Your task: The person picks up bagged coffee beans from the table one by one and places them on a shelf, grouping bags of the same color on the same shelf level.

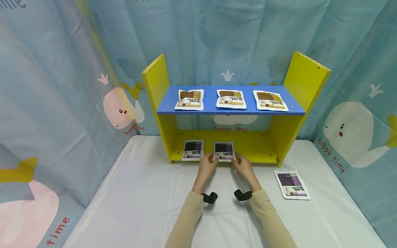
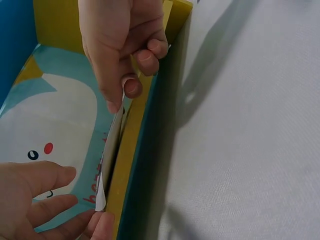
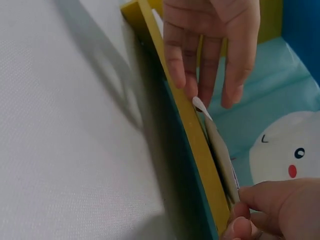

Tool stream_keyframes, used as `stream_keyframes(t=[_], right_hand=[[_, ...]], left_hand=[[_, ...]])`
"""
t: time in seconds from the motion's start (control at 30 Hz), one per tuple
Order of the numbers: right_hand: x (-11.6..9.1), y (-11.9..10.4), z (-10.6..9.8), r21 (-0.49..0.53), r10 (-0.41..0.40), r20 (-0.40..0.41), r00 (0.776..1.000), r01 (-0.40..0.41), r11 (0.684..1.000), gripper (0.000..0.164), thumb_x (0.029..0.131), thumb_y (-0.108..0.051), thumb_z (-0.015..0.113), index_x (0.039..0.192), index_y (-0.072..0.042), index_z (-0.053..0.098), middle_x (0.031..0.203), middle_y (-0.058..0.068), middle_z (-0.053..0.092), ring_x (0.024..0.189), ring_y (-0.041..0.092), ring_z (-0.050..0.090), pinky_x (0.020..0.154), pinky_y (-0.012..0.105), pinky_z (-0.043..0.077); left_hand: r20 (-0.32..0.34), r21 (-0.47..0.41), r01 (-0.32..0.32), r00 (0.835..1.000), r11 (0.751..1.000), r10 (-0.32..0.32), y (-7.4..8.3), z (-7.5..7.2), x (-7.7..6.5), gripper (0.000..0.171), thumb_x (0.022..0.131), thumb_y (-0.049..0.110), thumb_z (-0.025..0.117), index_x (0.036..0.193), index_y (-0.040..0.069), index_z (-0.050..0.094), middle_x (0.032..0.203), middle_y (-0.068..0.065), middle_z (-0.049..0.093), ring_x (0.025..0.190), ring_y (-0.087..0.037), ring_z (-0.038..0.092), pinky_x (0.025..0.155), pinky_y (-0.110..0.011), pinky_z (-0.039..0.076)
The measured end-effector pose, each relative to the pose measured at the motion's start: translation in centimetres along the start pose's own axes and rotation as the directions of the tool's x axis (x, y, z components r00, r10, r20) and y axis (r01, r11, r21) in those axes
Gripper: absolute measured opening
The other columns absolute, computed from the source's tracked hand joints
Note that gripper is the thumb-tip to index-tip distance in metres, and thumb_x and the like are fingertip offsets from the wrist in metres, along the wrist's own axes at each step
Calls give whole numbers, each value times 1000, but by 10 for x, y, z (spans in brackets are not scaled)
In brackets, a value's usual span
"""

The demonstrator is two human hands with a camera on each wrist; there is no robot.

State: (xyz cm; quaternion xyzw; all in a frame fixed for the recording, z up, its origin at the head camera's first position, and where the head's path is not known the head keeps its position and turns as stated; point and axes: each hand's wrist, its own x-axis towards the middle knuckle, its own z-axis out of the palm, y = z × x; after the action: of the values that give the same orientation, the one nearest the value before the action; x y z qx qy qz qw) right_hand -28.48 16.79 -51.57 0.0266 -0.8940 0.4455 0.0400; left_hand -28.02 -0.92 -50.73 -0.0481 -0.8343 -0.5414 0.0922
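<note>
A flat white-edged pouch with a dark purple label (image 1: 224, 151) lies at the front of the yellow lower shelf (image 1: 248, 137), its near edge at the shelf's front lip. My right hand (image 1: 243, 165) pinches its near right corner, thumb (image 3: 250, 194) on top and fingers curled below. My left hand (image 1: 207, 166) is at its near left corner; in the right wrist view its fingers are fairly straight and touch the corner from below, with the thumb apart. A matching purple pouch (image 1: 193, 150) lies left on that shelf. Another purple pouch (image 1: 293, 185) rests on the table.
The blue upper shelf (image 1: 209, 100) bears a row of brown-labelled pouches (image 1: 231, 99). Yellow side panels (image 1: 158, 74) stand at both ends. White cloth covers the table (image 1: 139, 206), and printed blue curtains (image 1: 223, 41) hang behind and beside it.
</note>
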Motion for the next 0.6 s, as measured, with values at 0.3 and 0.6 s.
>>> stream_keyframes(t=[0.3, 0.6], right_hand=[[-5, 2, -5, 21, -48, 60, 997, 47, 999, 57, 92, -16, 57, 139, 6, 33, 67, 18, 59, 38, 10, 45, 41, 25, 37], [-15, 7, -17, 5, -62, -5, 998, 62, 998, 55, 91, -16, 59, 139, 1, 37, 73, 12, 61, 47, 12, 51, 45, 24, 41]], left_hand=[[19, 50, -30, 999, 998, 29, 4, -1, -4, 43, 88, 11, 61, 125, -7, 52, 121, -24, 58, 103, -33, 59, 86, -43, 50], [-39, 123, -97, 994, 988, 103, 15, 12, -19, 41, 85, 10, 64, 124, -1, 56, 124, -22, 52, 114, -40, 45, 90, -51, 44]])
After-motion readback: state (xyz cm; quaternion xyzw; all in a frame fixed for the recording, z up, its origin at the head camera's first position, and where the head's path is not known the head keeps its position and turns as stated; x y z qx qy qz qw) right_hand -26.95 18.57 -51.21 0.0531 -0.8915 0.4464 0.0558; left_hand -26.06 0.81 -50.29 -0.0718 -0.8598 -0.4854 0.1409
